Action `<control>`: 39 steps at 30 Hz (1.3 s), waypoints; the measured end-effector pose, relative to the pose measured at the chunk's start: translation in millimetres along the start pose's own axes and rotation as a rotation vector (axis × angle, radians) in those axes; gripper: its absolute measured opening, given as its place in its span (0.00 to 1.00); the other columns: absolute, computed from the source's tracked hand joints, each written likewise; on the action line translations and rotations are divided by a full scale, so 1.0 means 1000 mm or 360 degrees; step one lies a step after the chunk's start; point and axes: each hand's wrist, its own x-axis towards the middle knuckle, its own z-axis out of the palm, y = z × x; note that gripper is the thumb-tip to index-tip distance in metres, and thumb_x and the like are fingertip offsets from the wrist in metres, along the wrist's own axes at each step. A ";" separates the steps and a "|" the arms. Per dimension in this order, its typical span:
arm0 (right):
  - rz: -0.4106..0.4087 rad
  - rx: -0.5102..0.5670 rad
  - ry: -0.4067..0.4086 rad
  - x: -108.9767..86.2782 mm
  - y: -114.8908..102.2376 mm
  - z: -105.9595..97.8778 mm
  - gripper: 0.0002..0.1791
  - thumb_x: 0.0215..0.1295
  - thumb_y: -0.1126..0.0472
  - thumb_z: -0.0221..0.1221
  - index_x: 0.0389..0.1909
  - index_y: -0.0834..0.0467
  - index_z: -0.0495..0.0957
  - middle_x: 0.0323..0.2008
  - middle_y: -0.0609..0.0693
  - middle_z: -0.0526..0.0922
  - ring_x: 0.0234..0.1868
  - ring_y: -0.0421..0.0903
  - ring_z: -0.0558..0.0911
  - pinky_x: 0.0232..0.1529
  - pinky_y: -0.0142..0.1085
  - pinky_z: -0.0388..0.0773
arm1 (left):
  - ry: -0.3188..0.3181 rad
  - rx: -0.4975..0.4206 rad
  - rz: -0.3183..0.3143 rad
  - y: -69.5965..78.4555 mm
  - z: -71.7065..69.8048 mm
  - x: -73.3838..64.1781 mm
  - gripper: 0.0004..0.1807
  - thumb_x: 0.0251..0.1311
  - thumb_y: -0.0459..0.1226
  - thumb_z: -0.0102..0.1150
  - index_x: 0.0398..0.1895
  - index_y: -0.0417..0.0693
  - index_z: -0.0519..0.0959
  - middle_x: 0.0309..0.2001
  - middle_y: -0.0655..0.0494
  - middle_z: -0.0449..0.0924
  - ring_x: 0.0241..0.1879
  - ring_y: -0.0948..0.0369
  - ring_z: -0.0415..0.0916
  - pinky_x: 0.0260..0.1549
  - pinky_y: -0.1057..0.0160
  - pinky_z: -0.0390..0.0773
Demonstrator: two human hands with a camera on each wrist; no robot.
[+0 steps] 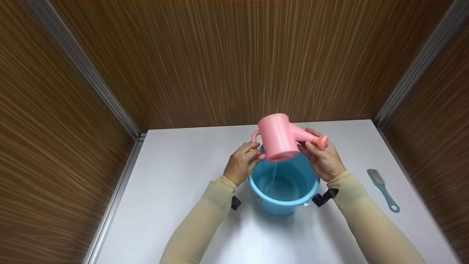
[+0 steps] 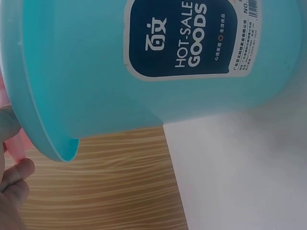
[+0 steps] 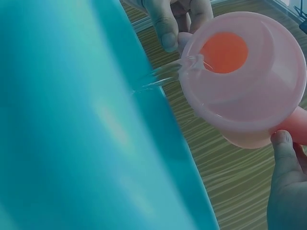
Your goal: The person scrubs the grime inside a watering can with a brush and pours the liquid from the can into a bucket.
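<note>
A pink watering can (image 1: pixel 279 137) is tipped upside down above a blue bucket (image 1: pixel 284 202). Water (image 3: pixel 163 75) streams from the round opening in its top, seen in the right wrist view, and falls into the bucket. My left hand (image 1: pixel 242 161) grips the can's handle at the left. On the other side, my right hand (image 1: pixel 324 159) holds the spout, thumb against it near the flared end. The left wrist view shows the bucket's side with a dark label (image 2: pixel 187 38); there the can is mostly hidden behind the rim.
A grey-blue brush (image 1: pixel 383 190) lies bristles up on the white table (image 1: pixel 176 176), to the right of my right arm. Wood-grain panels (image 1: pixel 205 66) with metal edge strips stand behind the table and on both sides.
</note>
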 end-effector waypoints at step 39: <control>0.0091 -0.0149 0.0144 -0.006 -0.002 -0.005 0.30 0.66 0.76 0.52 0.69 0.59 0.60 0.63 0.58 0.70 0.60 0.57 0.74 0.58 0.48 0.68 | 0.0050 0.0088 0.0067 -0.002 -0.002 0.000 0.08 0.58 0.41 0.63 0.35 0.46 0.84 0.48 0.51 0.80 0.53 0.60 0.75 0.59 0.57 0.68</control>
